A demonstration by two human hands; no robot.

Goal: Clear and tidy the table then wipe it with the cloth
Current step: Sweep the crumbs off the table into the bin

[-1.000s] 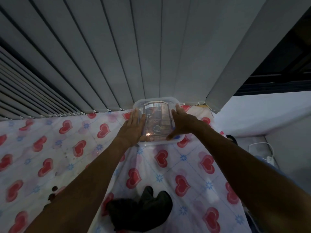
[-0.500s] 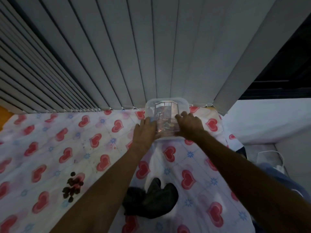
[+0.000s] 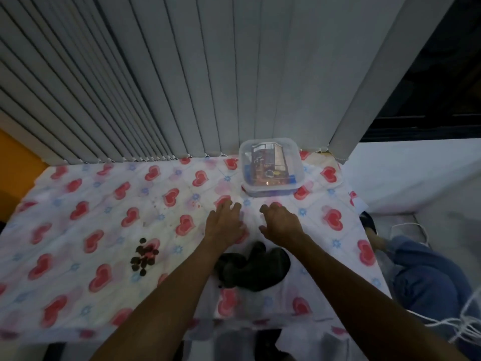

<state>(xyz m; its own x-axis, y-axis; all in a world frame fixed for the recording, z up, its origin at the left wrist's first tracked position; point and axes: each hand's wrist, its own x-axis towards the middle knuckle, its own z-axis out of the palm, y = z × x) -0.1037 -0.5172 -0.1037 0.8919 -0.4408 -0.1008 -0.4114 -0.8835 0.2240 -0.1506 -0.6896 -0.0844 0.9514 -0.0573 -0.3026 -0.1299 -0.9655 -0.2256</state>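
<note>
**Box (image 3: pixel 270 166) stowed at the far edge, wiping awaits**
Our left hand (image 3: pixel 225 225) and right hand (image 3: pixel 279 224) hover, fingers (image 3: pixel 227 205) loose and empty; the dark cloth (image 3: pixel 253 267) lies near our wrists on the bench (image 3: pixel 78 230), likely our next grab.

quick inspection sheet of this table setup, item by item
surface: heart-print tablecloth spread flat, faint reddish specks near the middle
job's things: dark cloth crumpled near the front edge; clear lidded container at the far edge by the vertical blinds
clutter: pile of small dark pieces left of the cloth
grippers: left hand and right hand empty, over the tablecloth between container and cloth
cables: white cords off the tablecloth's right side
surroundings: blinds behind, orange wall at left, a jeans-clad leg at right
</note>
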